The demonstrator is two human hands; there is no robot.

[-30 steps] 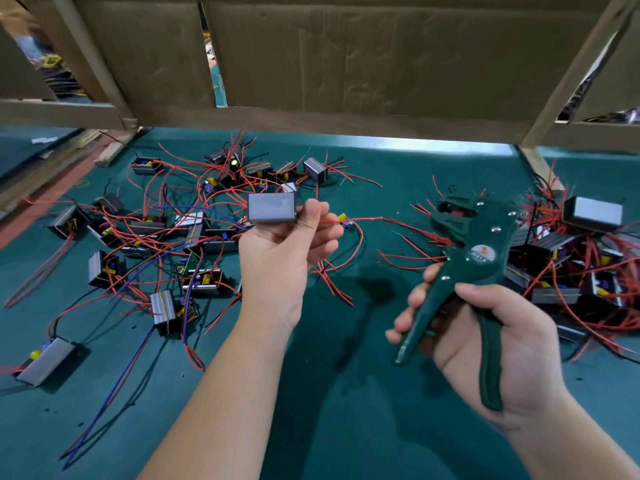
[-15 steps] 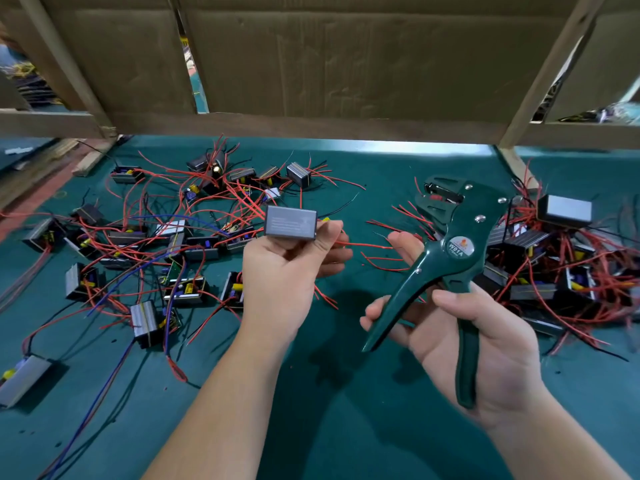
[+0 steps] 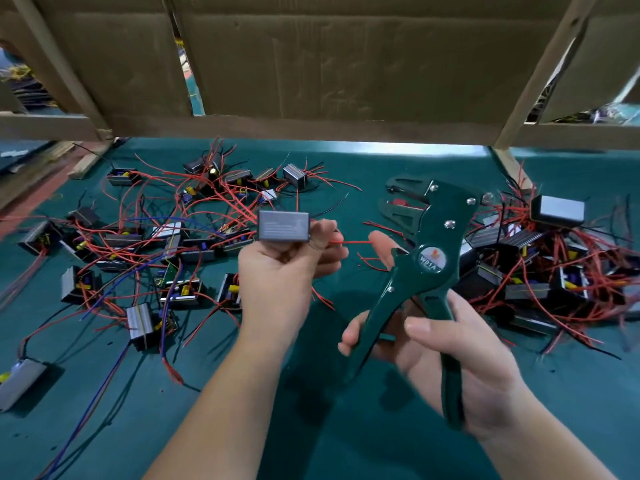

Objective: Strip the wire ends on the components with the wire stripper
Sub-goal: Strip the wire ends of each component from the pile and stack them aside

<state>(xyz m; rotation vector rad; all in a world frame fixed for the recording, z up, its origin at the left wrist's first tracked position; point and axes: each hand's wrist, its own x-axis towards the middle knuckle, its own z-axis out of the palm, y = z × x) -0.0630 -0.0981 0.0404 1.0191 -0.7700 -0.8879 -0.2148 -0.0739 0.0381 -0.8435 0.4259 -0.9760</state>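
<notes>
My left hand [image 3: 277, 275] holds a small grey box component [image 3: 284, 225] up over the green table, thumb and fingers curled round it. A red wire [image 3: 349, 242] runs from the component to the right, toward my right index fingertip. My right hand [image 3: 450, 355] grips the handles of the green wire stripper [image 3: 420, 268], whose open jaws [image 3: 403, 199] point up and to the left. The wire lies below the jaws, not between them.
Many grey components with red and blue wires lie scattered on the left of the green table [image 3: 363, 445]. A denser heap of them [image 3: 554, 271] sits at the right. A cardboard wall on a wooden frame [image 3: 346, 64] stands behind.
Both hands have come closer together near the middle. The stripper has swung left toward the component, and my right index finger now reaches the red wire.
</notes>
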